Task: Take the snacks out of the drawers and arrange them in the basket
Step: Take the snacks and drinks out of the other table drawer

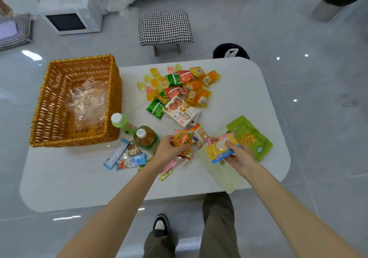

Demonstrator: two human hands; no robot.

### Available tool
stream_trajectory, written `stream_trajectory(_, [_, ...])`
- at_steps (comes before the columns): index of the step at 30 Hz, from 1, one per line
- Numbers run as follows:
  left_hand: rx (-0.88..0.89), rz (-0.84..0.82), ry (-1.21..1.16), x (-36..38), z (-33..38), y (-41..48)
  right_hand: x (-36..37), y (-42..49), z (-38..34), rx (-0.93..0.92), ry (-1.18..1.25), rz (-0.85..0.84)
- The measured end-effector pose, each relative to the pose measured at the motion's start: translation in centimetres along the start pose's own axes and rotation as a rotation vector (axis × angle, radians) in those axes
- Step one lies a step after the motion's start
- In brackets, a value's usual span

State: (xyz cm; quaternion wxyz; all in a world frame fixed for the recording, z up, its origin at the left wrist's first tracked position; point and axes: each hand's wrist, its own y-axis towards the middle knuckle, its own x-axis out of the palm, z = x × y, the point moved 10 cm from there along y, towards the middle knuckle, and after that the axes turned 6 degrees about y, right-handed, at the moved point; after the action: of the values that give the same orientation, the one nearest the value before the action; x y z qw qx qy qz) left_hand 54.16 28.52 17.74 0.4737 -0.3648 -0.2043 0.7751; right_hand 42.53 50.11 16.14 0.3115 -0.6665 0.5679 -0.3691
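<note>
Head | left grip (169,151) clasps orange packet (182,138) | right grip (242,156) pinches yellow packet (218,151)

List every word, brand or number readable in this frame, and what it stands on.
No text reads with certainty.
On the cookie box: large characters, too blurred.
On the brown bottle's cap: printed mark, too small.
On the yellow packet in the right hand: lettering blurred.
On the orange packet in the left hand: print blurred.

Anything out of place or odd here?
Nothing spilled or damaged. The basket holds only crumpled clear plastic, while snacks lie scattered over the table. The left hand grips an orange packet, the right hand a yellow packet.
</note>
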Motion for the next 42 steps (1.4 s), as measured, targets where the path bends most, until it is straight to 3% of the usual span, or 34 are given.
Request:
stream_trajectory(7, [-0.125,0.118,0.009,6.6,2.7,10.7,-0.3,13.7,-5.2,0.11,-0.201,0.002])
stream_trajectory(12, [-0.131,0.17,-0.134,10.5,3.4,17.2,1.6,21.4,-8.8,0.007,-0.318,-0.006])
stream_trajectory(16, [-0.102,0.195,-0.153,11.3,2.9,19.0,3.7,24.1,-7.5,0.005,-0.328,-0.118])
stream_trajectory(19, [-0.001,0.347,-0.053,9.6,1.9,16.6,2.6,22.7,-8.3,-0.19,-0.469,-0.013])
stream_trajectory(21, [-0.041,0.497,0.145,8.1,0.3,13.5,1.2,19.9,-9.2,-0.357,-0.598,0.043])
stream_trajectory(23, [-0.114,0.581,0.273,7.6,-2.3,10.9,0.1,17.1,-8.9,-0.522,-0.887,0.033])
stream_trajectory(25, [-0.23,0.548,0.233,8.3,-5.7,9.5,-1.3,15.8,-6.9,-0.606,-1.217,0.004])
stream_trajectory(30, [-0.589,0.395,-0.055,11.6,-11.1,8.3,-4.6,17.1,1.7,-0.277,-1.811,-0.216])
stream_trajectory(34, [-0.528,0.425,-0.177,12.6,-12.3,10.7,-4.1,19.2,4.4,-0.146,-1.909,-0.268])
stream_trajectory(42, [-0.521,0.483,-0.127,13.0,-11.9,13.7,-1.0,22.9,2.2,-0.323,-1.975,-0.227])
